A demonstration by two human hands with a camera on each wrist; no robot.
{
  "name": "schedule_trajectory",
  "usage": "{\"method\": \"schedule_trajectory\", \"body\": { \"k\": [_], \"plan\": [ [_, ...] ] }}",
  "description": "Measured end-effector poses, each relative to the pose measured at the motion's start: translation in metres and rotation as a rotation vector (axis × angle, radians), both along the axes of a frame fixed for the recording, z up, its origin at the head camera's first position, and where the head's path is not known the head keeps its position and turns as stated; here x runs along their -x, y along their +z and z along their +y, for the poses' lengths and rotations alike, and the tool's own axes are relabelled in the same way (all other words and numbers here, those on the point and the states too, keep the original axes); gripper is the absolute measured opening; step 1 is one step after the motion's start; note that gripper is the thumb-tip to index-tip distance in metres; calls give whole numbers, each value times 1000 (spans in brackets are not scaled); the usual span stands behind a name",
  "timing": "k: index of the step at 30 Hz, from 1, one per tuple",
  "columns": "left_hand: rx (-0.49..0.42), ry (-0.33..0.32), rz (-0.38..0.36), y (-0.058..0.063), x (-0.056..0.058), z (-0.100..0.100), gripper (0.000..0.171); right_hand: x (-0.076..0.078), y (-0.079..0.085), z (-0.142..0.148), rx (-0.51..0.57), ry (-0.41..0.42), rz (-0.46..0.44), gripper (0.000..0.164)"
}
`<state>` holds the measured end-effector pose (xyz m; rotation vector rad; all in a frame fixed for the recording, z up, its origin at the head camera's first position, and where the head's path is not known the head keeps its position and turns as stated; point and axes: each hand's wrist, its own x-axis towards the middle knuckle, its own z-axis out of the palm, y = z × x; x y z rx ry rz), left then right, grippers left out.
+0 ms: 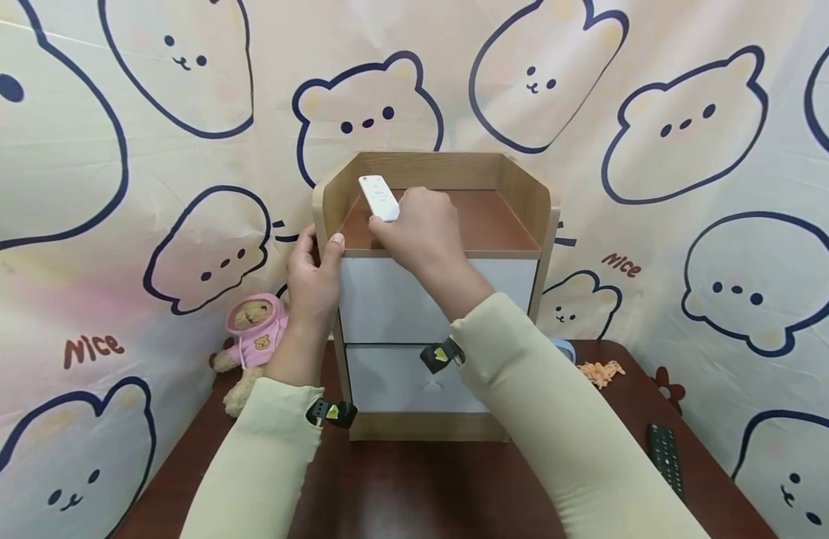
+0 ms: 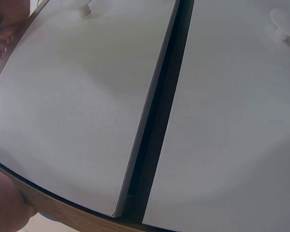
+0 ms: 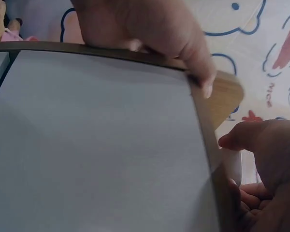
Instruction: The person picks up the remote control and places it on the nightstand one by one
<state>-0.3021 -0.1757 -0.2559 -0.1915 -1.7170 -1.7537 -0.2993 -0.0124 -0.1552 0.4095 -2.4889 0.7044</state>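
Observation:
A small wooden cabinet [image 1: 428,427] with two white drawers stands upright ahead of me. At its upper left, my left hand [image 1: 313,269] grips the side panel, the thumb on the front edge and the fingers around the outside. The right wrist view shows that left hand [image 3: 140,24] along the panel. My right hand [image 1: 428,228] is over the cabinet's brown top shelf [image 1: 488,224], pinching a slim white phone-like rectangle [image 1: 379,198] with rounded corners and small printed marks. In the right wrist view the white rectangle [image 3: 233,164] is partly covered by the fingers. A white knob [image 2: 285,23] shows on the lower drawer.
A teddy bear in a pink hoodie [image 1: 256,337] sits left of the cabinet. On the right of the dark table [image 1: 455,494] lie an orange crumpled item [image 1: 599,373] and a black remote control [image 1: 665,457]. Printed cloth hangs behind.

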Motion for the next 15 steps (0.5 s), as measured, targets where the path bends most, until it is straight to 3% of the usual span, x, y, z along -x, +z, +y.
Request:
{"method": "schedule_trajectory", "body": {
  "k": [3,15],
  "plan": [
    [-2,0,5,-1,1,1,44,6,-2,-3,11,-16,-43,31],
    [-5,4,18,-1,3,-1,45,16,-6,-11,3,-62,-67,30]
  ]
}}
